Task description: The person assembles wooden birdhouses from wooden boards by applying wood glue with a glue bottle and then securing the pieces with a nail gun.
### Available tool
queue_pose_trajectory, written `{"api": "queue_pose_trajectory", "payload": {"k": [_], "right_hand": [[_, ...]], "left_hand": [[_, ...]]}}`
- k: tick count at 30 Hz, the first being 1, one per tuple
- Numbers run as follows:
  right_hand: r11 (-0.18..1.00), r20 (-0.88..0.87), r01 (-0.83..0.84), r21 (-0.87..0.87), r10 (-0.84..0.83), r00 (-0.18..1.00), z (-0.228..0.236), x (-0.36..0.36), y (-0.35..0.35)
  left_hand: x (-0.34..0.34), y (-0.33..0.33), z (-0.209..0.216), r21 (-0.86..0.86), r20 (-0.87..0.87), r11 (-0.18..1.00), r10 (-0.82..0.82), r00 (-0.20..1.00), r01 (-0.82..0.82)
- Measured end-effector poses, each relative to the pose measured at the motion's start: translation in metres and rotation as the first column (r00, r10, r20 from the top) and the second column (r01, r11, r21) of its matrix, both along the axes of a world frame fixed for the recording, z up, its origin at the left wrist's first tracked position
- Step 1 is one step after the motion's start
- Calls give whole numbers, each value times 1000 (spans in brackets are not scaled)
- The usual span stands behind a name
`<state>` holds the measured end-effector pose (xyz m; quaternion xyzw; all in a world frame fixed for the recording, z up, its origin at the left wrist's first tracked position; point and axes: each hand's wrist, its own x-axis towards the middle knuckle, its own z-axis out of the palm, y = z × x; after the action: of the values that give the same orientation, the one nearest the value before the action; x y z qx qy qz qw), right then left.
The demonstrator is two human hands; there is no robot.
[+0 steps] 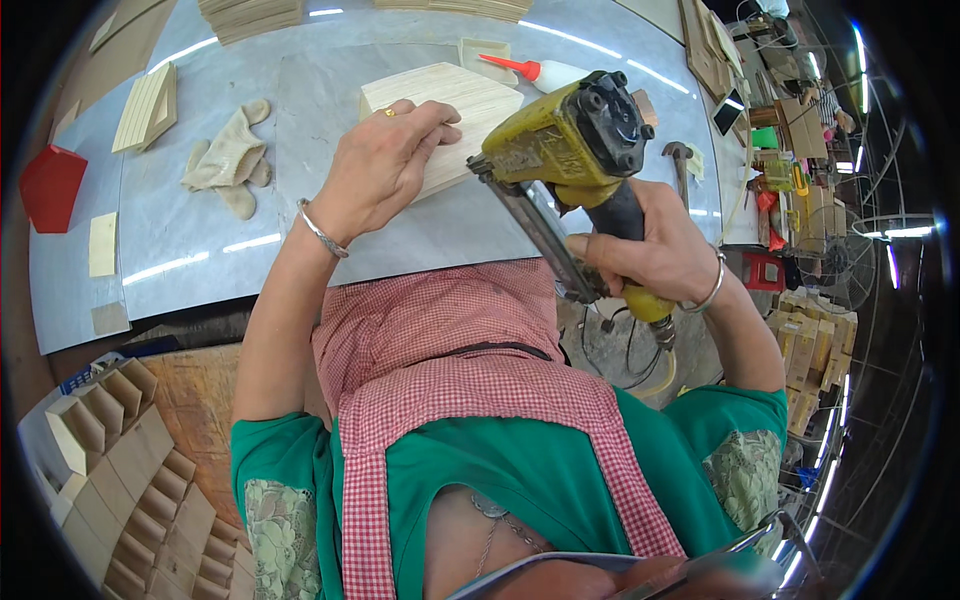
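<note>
Your right hand [655, 235] is wrapped around the handle of the nail gun [560, 140], right of centre in the frame; you can't see from here whether a finger sits on the trigger. Your left hand [385, 150] lies over the wood [450, 90], fingers bent; whether it grips an edge or only presses down, I cannot tell. The wood is at upper centre, flat on the table [310, 120], and the gun's nose is right by its lower right side, contact unclear.

Your main risk is those left fingers: the nose points roughly their way, so a slip, a stray trigger pull or a nail glancing along the grain could reach them. If your left hand only rests there, the wood might skid under recoil and a nail could go in crooked. A shot close to an edge could split it.

The hose [668, 378] hangs below your right hand, and a snag could tug your aim. The glue bottle [555, 75] lies just behind the gun in the frame, so a wide swing might knock it.
</note>
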<state>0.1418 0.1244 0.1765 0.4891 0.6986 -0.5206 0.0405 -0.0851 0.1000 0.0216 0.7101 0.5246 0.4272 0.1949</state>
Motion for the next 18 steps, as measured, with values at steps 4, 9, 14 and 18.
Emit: {"api": "queue_pose_trajectory", "payload": {"k": [4, 9, 14, 18], "right_hand": [[998, 9, -43, -49, 44, 999, -4, -12, -5], [997, -19, -47, -67, 46, 999, -8, -21, -7], [996, 12, -65, -55, 66, 998, -8, -24, -6], [997, 6, -52, -53, 52, 999, -9, -22, -8]], "left_hand": [[-6, 1, 5, -12, 28, 999, -35, 999, 36], [-7, 3, 4, -20, 66, 999, -39, 997, 40], [-7, 3, 0, 40, 60, 998, -43, 997, 40], [-6, 2, 1, 30, 69, 999, -30, 997, 28]]}}
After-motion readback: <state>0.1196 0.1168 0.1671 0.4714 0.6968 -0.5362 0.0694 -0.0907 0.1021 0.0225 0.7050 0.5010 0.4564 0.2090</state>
